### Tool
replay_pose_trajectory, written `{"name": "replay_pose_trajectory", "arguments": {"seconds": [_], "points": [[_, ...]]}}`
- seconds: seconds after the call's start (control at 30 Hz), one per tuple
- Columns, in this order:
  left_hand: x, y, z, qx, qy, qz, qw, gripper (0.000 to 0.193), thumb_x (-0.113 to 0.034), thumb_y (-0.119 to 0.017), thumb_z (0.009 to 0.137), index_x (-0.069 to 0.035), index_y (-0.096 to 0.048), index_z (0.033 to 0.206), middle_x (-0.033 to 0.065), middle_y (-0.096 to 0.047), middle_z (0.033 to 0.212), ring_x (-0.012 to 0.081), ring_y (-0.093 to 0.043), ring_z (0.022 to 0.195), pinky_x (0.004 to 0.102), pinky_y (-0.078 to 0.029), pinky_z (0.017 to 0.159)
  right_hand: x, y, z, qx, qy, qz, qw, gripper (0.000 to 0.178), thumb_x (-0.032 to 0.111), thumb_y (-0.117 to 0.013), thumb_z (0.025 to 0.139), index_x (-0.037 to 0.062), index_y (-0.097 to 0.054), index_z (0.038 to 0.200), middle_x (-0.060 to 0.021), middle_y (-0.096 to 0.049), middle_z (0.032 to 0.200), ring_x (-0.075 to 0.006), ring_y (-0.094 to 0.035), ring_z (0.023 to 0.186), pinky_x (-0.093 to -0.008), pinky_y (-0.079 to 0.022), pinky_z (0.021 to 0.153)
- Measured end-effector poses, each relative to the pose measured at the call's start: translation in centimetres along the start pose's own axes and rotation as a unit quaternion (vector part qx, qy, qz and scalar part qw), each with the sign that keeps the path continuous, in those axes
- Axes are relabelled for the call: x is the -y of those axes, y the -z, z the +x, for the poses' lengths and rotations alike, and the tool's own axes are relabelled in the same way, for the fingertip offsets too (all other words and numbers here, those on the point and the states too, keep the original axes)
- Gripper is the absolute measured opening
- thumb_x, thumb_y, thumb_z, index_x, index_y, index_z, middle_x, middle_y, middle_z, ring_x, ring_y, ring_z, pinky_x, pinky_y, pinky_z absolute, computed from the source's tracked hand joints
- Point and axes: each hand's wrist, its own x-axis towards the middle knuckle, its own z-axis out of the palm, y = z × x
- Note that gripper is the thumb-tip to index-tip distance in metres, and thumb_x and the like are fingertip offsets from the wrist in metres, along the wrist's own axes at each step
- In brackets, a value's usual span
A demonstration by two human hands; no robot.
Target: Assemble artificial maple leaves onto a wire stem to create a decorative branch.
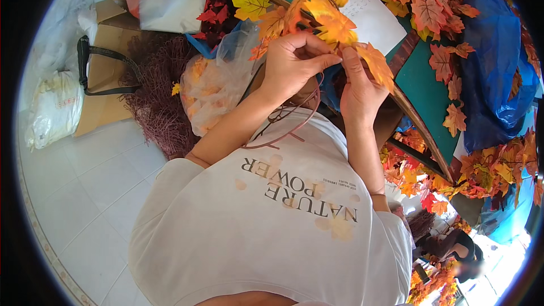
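Both hands meet just past the near edge of the green-topped table, at an artificial maple leaf garland [331, 20] with orange and yellow leaves. My left hand [290, 65] is closed, its thumb and fingers pinching at the stem. Close beside it, my right hand [364, 88] pinches the same spot, with an orange leaf [375, 63] lying over its fingers. From between the hands a thin brown stem [309, 118] with short bare branches curves down in front of my shirt. The fingertips hide the exact point where leaf and stem meet.
A sheet of paper [371, 20] lies on the green table [422, 88], among red and orange leaf garlands [428, 11]. Blue plastic bags [493, 73] are at right. To the left are a clear bag of leaves [207, 88], brown bare stems [161, 88] and a cardboard box [107, 73]. Another person [456, 249] is at lower right.
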Motion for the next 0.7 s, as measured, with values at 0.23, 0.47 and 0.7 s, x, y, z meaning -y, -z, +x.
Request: {"name": "replay_pose_trajectory", "arguments": {"seconds": [0.23,0.47,0.7], "points": [[-1.1,0.3,0.0,0.064,-0.234,0.276,0.930,0.012,0.004,-0.068,0.075,0.004,-0.064,0.086,0.0039,-0.062,0.076,0.0107,-0.059,0.064,0.0212,-0.047,0.055,-0.8,-0.1,1.3,0.043,-0.026,0.041,0.998,0.013,-0.001,-0.060,0.084,-0.0023,-0.060,0.097,-0.0113,-0.064,0.092,-0.0186,-0.063,0.085,-0.0281,-0.052,0.073],[-0.6,1.4,-0.5,0.055,0.196,-0.202,0.958,0.019,0.000,-0.066,0.077,-0.005,-0.065,0.095,0.0024,-0.063,0.083,0.0109,-0.057,0.064,0.0209,-0.046,0.056,-0.7,-0.5,1.7,0.065,-0.121,0.206,0.969,0.010,-0.003,-0.062,0.081,-0.0008,-0.060,0.091,-0.0080,-0.063,0.085,-0.0202,-0.063,0.079,-0.0298,-0.053,0.071],[-0.4,0.8,-0.2,0.027,0.176,-0.318,0.931,0.025,0.005,-0.069,0.073,-0.006,-0.057,0.093,0.0046,-0.063,0.081,0.0107,-0.057,0.065,0.0215,-0.047,0.058,-1.4,0.4,1.0,0.067,-0.159,0.242,0.955,0.009,0.001,-0.060,0.084,0.0040,-0.060,0.093,-0.0061,-0.062,0.091,-0.0210,-0.063,0.089,-0.0328,-0.054,0.076]]}}
